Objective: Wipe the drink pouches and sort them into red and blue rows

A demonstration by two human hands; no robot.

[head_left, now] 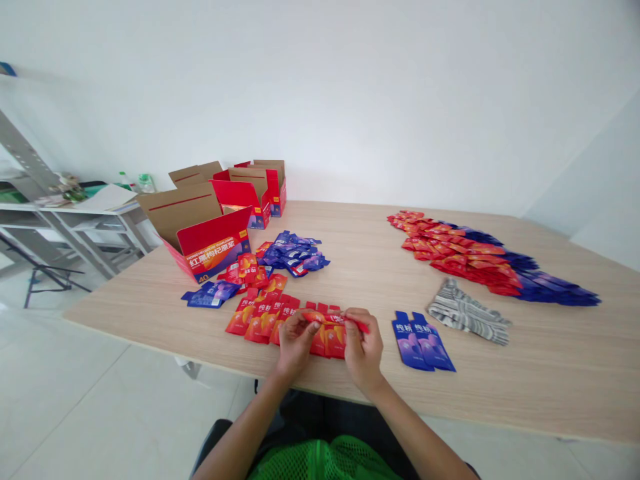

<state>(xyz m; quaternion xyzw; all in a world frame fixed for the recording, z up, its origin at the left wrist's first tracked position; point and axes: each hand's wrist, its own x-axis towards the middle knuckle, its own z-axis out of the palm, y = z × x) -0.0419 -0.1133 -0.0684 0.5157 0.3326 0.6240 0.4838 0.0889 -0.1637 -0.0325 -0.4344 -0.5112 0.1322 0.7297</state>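
Note:
Between my two hands, just above the near part of the table, is a red sachet (333,319) turned sideways. My left hand (297,340) pinches its left end and my right hand (364,345) grips its right end. Beneath and to the left lies a row of red sachets (265,319), overlapping, with orange fruit printed on them; my hands partly hide it. To the right of my right hand, two blue sachets (420,341) lie flat side by side. Beyond my left hand is a loose heap of blue sachets (290,252) mixed with red ones.
Open red cardboard boxes (215,245) stand at the back left of the wooden table (360,257). A long spread of red and blue sachets (470,257) covers the back right. A grey striped glove (467,313) lies in front of it. Past the left edge stands a white desk (100,210).

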